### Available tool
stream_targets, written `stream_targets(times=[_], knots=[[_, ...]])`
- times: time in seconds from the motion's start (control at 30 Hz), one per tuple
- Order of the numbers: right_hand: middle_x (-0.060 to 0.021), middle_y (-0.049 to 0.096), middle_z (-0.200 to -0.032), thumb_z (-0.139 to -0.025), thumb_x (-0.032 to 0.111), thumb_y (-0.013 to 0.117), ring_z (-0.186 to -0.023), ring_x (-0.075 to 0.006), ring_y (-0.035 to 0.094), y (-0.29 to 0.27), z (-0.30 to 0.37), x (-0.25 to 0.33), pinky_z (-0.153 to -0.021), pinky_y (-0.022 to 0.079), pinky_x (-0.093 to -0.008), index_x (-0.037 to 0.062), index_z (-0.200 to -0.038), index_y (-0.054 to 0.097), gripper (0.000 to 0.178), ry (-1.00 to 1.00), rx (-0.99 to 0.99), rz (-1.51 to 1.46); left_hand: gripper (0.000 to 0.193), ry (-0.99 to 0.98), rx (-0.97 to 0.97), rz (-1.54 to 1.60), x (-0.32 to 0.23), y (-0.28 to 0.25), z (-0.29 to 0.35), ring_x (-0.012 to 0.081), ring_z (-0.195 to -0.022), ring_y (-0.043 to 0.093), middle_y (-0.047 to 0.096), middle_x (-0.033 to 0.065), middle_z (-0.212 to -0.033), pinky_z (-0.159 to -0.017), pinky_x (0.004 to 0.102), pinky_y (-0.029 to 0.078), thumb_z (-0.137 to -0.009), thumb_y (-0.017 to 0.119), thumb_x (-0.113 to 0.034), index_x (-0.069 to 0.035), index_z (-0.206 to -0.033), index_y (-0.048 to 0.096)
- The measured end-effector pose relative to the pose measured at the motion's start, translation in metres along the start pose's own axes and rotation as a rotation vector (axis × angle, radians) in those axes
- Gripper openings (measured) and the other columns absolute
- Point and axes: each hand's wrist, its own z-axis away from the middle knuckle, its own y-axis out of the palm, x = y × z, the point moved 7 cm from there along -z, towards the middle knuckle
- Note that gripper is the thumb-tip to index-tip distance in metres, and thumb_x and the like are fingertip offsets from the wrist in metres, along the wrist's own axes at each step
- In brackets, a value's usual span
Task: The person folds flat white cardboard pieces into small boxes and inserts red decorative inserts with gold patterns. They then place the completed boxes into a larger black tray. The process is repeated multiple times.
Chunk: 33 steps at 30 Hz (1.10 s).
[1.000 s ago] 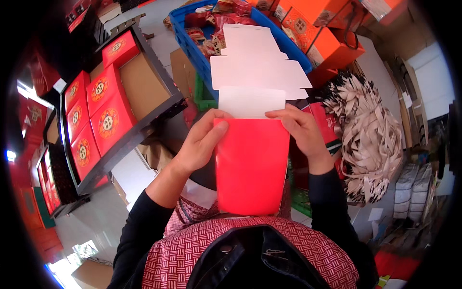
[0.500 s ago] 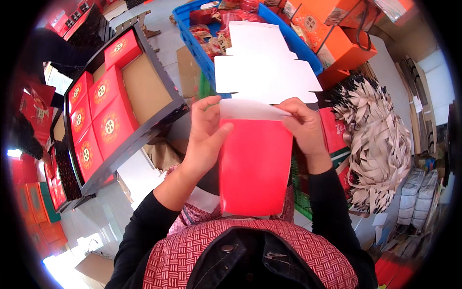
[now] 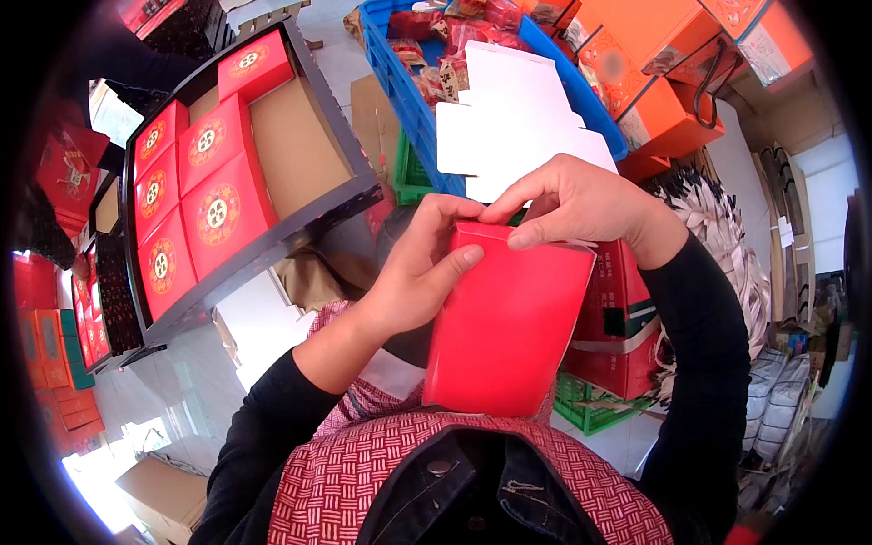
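A glossy red cardboard box [image 3: 509, 327] stands tilted against my red patterned apron [image 3: 331, 486]. My left hand [image 3: 418, 272] grips its upper left corner, with the thumb on the red face and the fingers behind. My right hand [image 3: 595, 209] reaches across the box's far edge, thumb and fingertips pinched on the folded flap near the left corner. Just beyond my hands, a flat white die-cut carton sheet [image 3: 518, 118] lies across a blue plastic crate [image 3: 386, 68] of small wrapped packets.
To the left, a dark-framed tray [image 3: 304, 145] holds several red boxes with round gold emblems. Orange gift boxes [image 3: 668, 118] are stacked at far right, above a bundle of beige ribbon handles [image 3: 718, 245]. A green crate [image 3: 586, 404] and red packages [image 3: 618, 313] sit right of my lap.
The white-inside flap that stood up at the box's far edge is now folded down. My right hand has moved left along that edge, and the box has tilted slightly.
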Motion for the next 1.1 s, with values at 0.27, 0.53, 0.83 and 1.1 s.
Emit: stream_targets(times=[0.27, 0.53, 0.83, 1.1], knots=[[-0.0089, 0.071, -0.091, -0.078, 0.010, 0.072, -0.080, -0.0139, 0.065, -0.004, 0.003, -0.006, -0.073, 0.051, -0.0266, 0.0022, -0.101, 0.072, 0.025, -0.146, -0.252, 0.156, 0.043, 0.041, 0.006, -0.037, -0.007, 0.002, 0.001, 0.0206, -0.122, 0.045, 0.044, 0.0147, -0.128, -0.104, 0.0342, 0.038, -0.093, 0.051, 0.001, 0.000, -0.131, 0.030], [-0.0100, 0.068, -0.078, -0.078, 0.012, 0.072, -0.071, -0.0184, 0.064, 0.002, 0.009, 0.005, -0.067, 0.049, -0.0278, 0.0015, -0.088, 0.073, 0.015, -0.320, -0.335, 0.325, 0.047, 0.065, 0.044, -0.037, -0.005, 0.005, 0.000, 0.0228, -0.126, 0.043, 0.042, 0.0162, -0.132, -0.107, 0.0360, 0.035, -0.093, 0.052, 0.000, 0.000, -0.134, 0.029], [-0.0121, 0.066, -0.078, -0.077, 0.012, 0.070, -0.070, -0.0248, 0.063, 0.007, 0.011, 0.010, -0.066, 0.049, -0.0309, 0.0009, -0.087, 0.072, 0.015, -0.436, -0.336, 0.494, 0.043, 0.045, 0.025, -0.032, -0.002, 0.008, -0.001, 0.0202, -0.123, 0.045, 0.045, 0.0135, -0.128, -0.105, 0.0344, 0.037, -0.092, 0.054, 0.000, 0.000, -0.131, 0.034], [-0.0064, 0.070, -0.084, -0.083, 0.014, 0.070, -0.080, -0.0129, 0.064, -0.027, 0.034, -0.031, -0.075, 0.051, -0.0259, 0.0002, -0.094, 0.072, 0.018, -0.248, -0.466, -0.028, 0.031, 0.098, -0.010, 0.039, 0.002, 0.003, -0.002, 0.0166, -0.113, 0.051, 0.052, 0.0091, -0.119, -0.098, 0.0316, 0.041, -0.091, 0.053, 0.004, -0.001, -0.120, 0.044]])
